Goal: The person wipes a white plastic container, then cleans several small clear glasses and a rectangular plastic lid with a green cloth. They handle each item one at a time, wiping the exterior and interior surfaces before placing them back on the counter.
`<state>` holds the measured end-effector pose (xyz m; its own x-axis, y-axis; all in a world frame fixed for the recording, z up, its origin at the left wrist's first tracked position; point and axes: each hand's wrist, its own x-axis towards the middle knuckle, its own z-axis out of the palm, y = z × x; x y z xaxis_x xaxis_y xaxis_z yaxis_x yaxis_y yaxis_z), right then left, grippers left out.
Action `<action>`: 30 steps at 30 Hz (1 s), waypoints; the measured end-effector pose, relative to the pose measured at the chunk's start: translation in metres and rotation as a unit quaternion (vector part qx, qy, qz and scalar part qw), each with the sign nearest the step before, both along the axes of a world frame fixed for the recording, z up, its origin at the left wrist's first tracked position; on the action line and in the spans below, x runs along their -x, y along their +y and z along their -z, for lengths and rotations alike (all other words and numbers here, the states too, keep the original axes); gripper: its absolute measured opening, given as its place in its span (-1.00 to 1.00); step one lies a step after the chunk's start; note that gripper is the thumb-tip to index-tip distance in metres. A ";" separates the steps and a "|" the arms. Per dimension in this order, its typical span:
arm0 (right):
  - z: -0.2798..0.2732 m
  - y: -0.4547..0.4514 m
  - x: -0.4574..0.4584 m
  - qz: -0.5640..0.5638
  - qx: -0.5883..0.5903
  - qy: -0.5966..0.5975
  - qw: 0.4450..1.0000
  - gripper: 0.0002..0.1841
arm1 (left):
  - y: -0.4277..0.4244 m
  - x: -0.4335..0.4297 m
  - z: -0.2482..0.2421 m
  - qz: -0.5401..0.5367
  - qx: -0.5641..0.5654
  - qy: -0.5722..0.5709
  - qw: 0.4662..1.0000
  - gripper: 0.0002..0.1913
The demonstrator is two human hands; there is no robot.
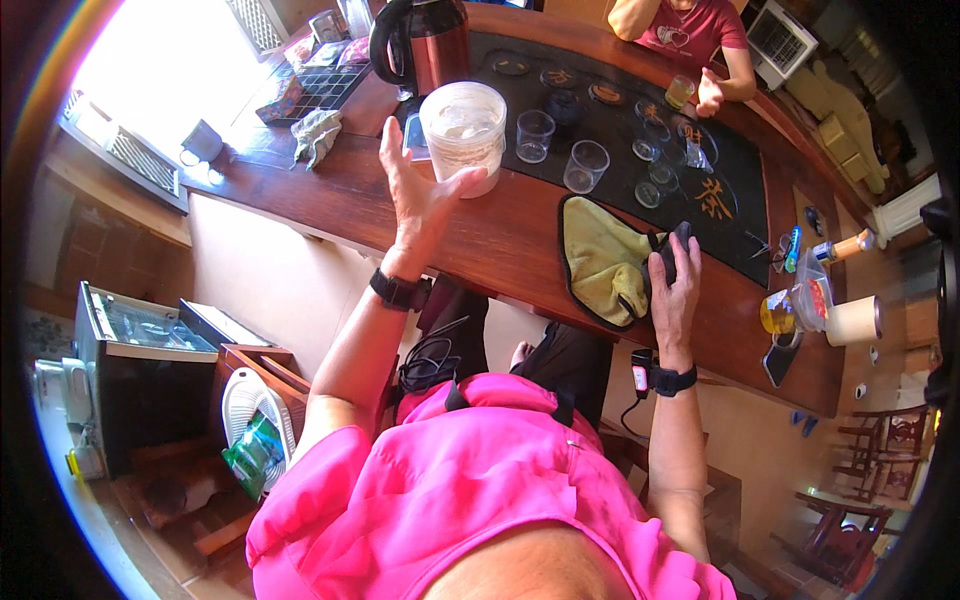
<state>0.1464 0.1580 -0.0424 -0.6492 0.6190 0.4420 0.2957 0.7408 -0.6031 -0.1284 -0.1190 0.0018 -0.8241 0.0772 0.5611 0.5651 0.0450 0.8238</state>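
My left hand (420, 199) is raised at the front of a translucent plastic tub (465, 127), thumb and fingers spread wide. The thumb overlaps the tub's lower side in the picture; whether it touches cannot be told. Whitish residue coats the tub's inside. To the right, my right hand (677, 281) has its thumb and fingers around the dark, bunched end of a yellow-green cloth (600, 244) with black edging. Much of this cloth lies spread over the table's near edge. Two clear plastic cups (586, 166) stand between the tub and the inlaid black tea tray (720, 240).
A red thermos jug (439, 49) stands behind the tub. A crumpled rag (316, 137) and a mug (202, 141) lie to the left. At right are a phone (780, 366), a jar of yellow liquid (778, 313) and a paper roll (855, 321). Another person (694, 37) sits opposite.
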 end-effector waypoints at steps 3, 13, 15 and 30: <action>-0.017 -0.015 0.003 -0.003 -0.069 -0.039 0.997 -0.26 | 0.009 0.013 0.018 0.125 -0.094 -0.079 0.985 0.52; -0.024 -0.073 0.016 -0.050 -0.189 -0.171 0.966 -0.39 | 0.033 0.015 0.012 0.029 0.060 -0.011 0.998 0.24; -0.016 -0.072 0.015 -0.052 -0.180 -0.115 0.976 -0.57 | 0.034 -0.003 0.008 -0.004 0.116 0.035 0.993 0.20; -0.108 -0.069 0.001 -0.033 -0.118 0.185 0.975 -0.86 | 0.046 -0.093 -0.019 0.141 0.184 0.187 0.955 0.15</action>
